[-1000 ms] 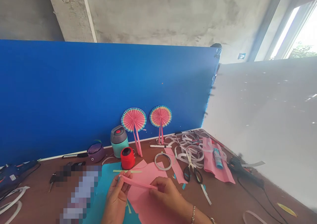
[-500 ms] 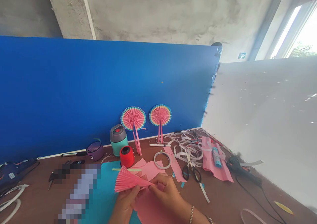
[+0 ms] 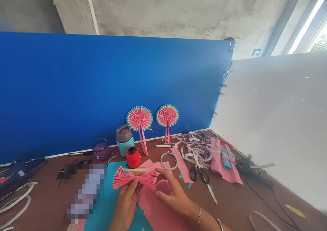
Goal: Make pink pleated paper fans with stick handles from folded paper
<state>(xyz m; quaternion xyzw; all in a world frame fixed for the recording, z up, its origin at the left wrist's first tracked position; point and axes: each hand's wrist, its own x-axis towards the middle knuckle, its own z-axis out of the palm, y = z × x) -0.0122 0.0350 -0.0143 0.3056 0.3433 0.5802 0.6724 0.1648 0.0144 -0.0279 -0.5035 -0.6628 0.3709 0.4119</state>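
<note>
Pinched at its middle, a pleated pink paper (image 3: 148, 180) spreads out at both ends like a bow tie. My left hand (image 3: 128, 193) is closed on that middle, thumb on top. Beside the right end, my right hand (image 3: 173, 192) has its fingers apart, the tips close to the pleats; whether they touch I cannot tell. Under my hands lie pink paper sheets (image 3: 158, 209) and a blue sheet (image 3: 98, 207). A pale yellow-green strip (image 3: 135, 170) lies just behind the pleated paper.
Two round pink paper fans (image 3: 139, 118) lean against the blue partition (image 3: 76, 88). A teal flask (image 3: 125, 145), red cup (image 3: 133, 157), tape roll (image 3: 169, 161), scissors (image 3: 198, 169), tangled white strips (image 3: 201, 154), a glue stick (image 3: 226, 159) and a black corded tool (image 3: 255, 175) surround the work.
The pleated paper has gone from one fan shape to flaring at both ends. My right hand has let go of its narrow part and opened. The view has shifted slightly.
</note>
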